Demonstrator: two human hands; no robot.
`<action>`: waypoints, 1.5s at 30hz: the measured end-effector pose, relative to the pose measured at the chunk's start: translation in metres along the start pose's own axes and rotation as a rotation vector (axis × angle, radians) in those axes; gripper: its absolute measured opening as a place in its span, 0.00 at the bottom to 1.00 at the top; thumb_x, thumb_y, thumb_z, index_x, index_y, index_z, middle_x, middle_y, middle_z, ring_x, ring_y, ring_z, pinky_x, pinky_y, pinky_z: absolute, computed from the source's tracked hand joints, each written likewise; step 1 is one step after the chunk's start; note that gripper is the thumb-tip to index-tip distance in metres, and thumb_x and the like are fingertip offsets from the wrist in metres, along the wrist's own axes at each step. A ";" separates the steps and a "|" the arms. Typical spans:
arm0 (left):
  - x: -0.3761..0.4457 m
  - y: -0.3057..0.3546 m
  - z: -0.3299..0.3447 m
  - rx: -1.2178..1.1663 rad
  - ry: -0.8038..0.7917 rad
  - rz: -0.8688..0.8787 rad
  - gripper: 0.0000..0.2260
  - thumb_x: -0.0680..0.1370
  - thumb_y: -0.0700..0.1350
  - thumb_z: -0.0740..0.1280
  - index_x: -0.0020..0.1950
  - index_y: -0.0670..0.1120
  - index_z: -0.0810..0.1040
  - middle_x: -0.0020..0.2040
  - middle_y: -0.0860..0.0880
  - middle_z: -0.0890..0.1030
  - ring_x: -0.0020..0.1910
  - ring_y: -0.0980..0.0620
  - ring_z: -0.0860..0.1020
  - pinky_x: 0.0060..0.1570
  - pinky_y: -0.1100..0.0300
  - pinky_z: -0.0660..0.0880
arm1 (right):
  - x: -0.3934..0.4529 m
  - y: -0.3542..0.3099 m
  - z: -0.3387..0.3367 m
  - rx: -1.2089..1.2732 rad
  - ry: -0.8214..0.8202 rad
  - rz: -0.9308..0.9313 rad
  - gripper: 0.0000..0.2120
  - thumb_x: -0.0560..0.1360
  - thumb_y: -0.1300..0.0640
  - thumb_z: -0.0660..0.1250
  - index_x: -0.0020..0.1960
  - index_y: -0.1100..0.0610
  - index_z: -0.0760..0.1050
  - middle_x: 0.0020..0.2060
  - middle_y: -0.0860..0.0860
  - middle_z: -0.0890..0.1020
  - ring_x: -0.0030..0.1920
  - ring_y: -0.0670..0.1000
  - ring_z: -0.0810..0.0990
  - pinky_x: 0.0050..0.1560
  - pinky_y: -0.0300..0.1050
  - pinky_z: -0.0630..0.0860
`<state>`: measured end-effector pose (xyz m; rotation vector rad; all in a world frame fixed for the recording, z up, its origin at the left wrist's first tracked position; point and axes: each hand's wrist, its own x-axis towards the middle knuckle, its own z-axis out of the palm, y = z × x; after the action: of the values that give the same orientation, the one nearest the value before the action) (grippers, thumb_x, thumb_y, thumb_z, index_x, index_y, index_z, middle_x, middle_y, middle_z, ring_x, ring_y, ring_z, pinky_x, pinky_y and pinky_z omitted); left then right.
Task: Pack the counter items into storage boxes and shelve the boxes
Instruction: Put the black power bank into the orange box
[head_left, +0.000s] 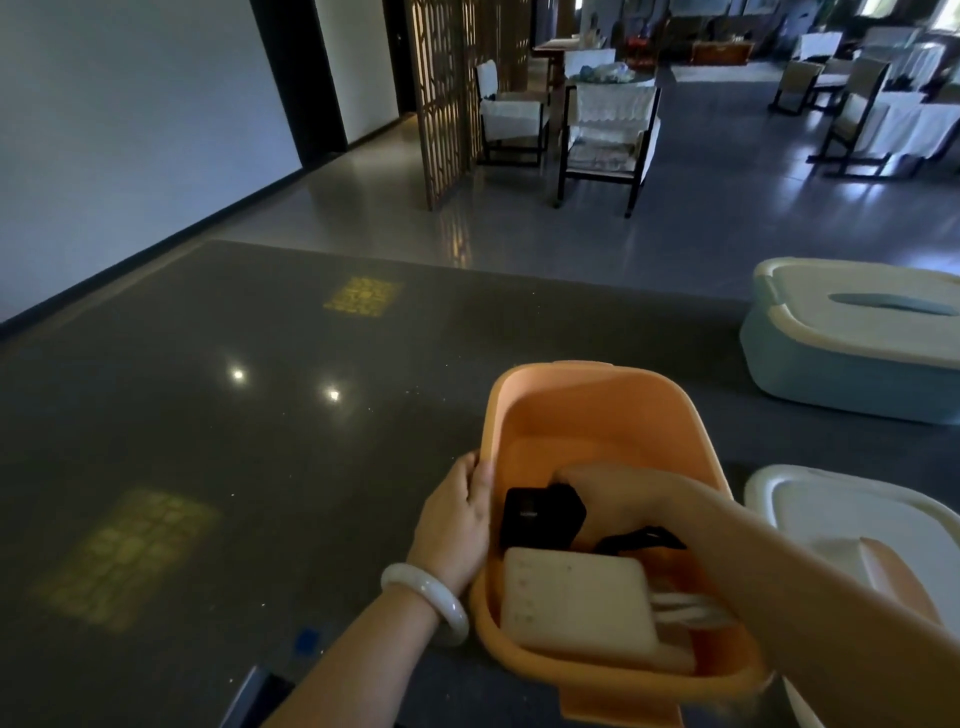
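Here, packing the orange box (597, 415) on the counter (234, 441).
Left hand (457, 525) grips the box's left rim; right hand (613, 493) reaches inside, curled round a black item (540, 517) beyond a cream pad (576, 597). The box looks light, stiff, smooth plastic; best gripped by both rims. Right of it, a white lid (852, 525); beyond, a lidded blue box (841, 353).

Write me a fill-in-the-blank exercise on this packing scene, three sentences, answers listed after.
1. The left hand holds the rim of the open ____ box.
2. The right hand reaches inside that box, onto a ____ item lying beyond the cream rectangular device.
3. The closed box with a white lid at the far right has a pale ____ body.

Missing words: orange; black; blue
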<state>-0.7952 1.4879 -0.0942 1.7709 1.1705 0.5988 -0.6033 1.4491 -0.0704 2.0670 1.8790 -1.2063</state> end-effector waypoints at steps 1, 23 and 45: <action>0.000 -0.001 0.000 -0.004 0.000 0.003 0.10 0.81 0.60 0.50 0.52 0.61 0.70 0.42 0.55 0.78 0.38 0.68 0.76 0.33 0.73 0.69 | 0.001 0.002 0.001 -0.018 0.002 -0.010 0.18 0.72 0.53 0.72 0.60 0.52 0.72 0.52 0.50 0.80 0.51 0.51 0.78 0.58 0.52 0.75; -0.001 0.000 0.003 -0.159 0.019 0.028 0.12 0.78 0.59 0.52 0.49 0.58 0.73 0.35 0.51 0.77 0.30 0.62 0.75 0.31 0.72 0.71 | 0.031 0.016 0.008 -0.186 -0.083 0.017 0.32 0.70 0.53 0.73 0.69 0.45 0.62 0.60 0.50 0.70 0.58 0.53 0.71 0.59 0.53 0.74; -0.005 0.011 0.001 -0.127 0.020 -0.040 0.07 0.73 0.61 0.51 0.45 0.63 0.66 0.36 0.58 0.71 0.32 0.78 0.71 0.35 0.81 0.67 | 0.038 0.022 0.011 -0.168 -0.092 -0.004 0.33 0.68 0.55 0.74 0.68 0.45 0.62 0.57 0.50 0.70 0.51 0.52 0.74 0.47 0.47 0.77</action>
<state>-0.7913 1.4817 -0.0851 1.6337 1.1534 0.6547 -0.5927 1.4678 -0.1098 1.8895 1.8738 -1.0831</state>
